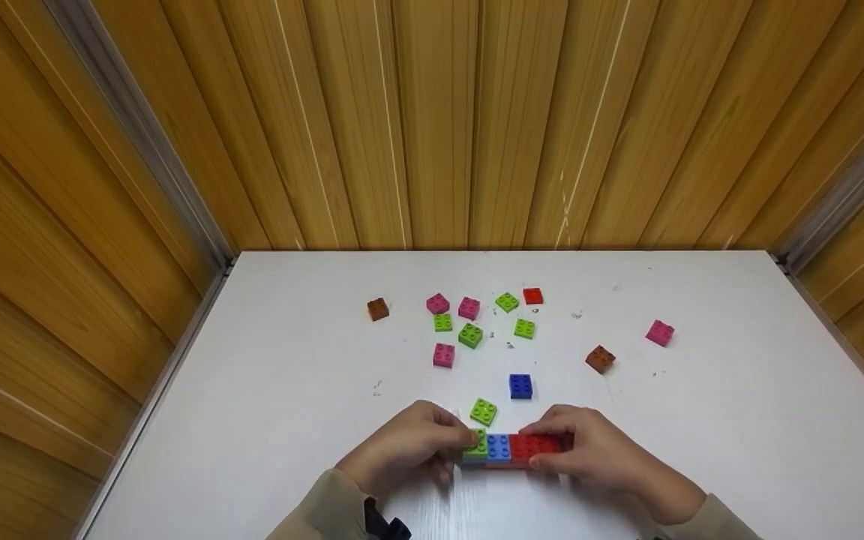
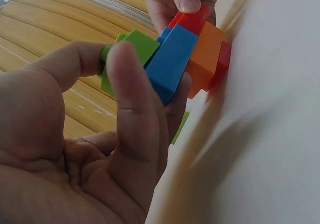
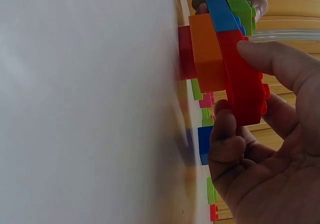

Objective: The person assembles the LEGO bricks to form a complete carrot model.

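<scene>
A stepped stack of toy building bricks stands near the table's front, held from both ends. At its left end my left hand point(image 1: 413, 442) pinches a lime green brick point(image 2: 142, 46), which sits on a long blue brick point(image 2: 172, 58). My right hand point(image 1: 604, 454) grips a long red brick point(image 3: 240, 78) at the other end, thumb on one side and fingers on the other. Beneath these lie an orange brick point(image 3: 207, 53) and a lower red brick point(image 3: 185, 48). Just beyond the stack is a loose lime green brick point(image 1: 483, 411).
Past the hands lie a dark blue brick point(image 1: 520, 386), a brown brick point(image 1: 600, 359) and several pink and green bricks. A pink brick point(image 1: 660, 332) is off to the right, another brown brick point(image 1: 378, 308) at back left. Wood-patterned walls point(image 1: 432, 127) border the white table point(image 1: 267, 390).
</scene>
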`<state>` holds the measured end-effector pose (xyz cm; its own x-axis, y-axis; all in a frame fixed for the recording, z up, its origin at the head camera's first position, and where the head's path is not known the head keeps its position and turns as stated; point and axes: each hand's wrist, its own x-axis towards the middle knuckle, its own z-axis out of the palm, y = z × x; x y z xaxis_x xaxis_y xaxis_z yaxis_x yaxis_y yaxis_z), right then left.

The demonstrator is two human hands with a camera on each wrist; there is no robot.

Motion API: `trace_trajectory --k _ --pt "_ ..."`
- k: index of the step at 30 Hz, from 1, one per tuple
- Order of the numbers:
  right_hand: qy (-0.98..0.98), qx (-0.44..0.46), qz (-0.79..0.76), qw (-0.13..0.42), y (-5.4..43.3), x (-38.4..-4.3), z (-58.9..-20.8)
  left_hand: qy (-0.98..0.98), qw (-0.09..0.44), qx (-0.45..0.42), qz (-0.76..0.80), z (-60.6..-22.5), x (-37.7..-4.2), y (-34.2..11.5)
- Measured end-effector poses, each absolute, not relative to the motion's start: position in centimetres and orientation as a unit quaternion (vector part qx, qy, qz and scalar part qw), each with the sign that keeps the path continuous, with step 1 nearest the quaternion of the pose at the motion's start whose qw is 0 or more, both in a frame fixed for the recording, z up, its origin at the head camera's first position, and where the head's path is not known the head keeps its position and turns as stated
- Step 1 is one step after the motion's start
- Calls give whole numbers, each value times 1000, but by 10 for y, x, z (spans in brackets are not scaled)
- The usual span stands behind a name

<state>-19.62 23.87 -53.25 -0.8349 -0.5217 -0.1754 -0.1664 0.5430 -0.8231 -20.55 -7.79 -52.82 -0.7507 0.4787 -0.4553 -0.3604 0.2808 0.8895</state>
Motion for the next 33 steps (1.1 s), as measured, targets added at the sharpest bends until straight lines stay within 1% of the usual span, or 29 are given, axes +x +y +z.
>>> trace_trajectory --k 8,14,19,27,30,33 --pt "857 -203 -431 196 240 -196 -533 719 348 44 600 -530 -208 -78" --pt "854 -211 -439 183 241 -195 -534 722 342 77 596 -534 -212 -81" --pt "858 -205 -433 186 241 -196 -535 723 333 97 597 -536 -211 -82" --pt "855 -202 -433 202 243 -199 -531 723 332 97 598 -534 -210 -83" --pt "858 -197 -440 180 248 -202 -528 722 334 97 598 -534 -210 -83" --pt "871 -161 -444 133 255 -206 -525 722 335 98 597 -534 -209 -82"
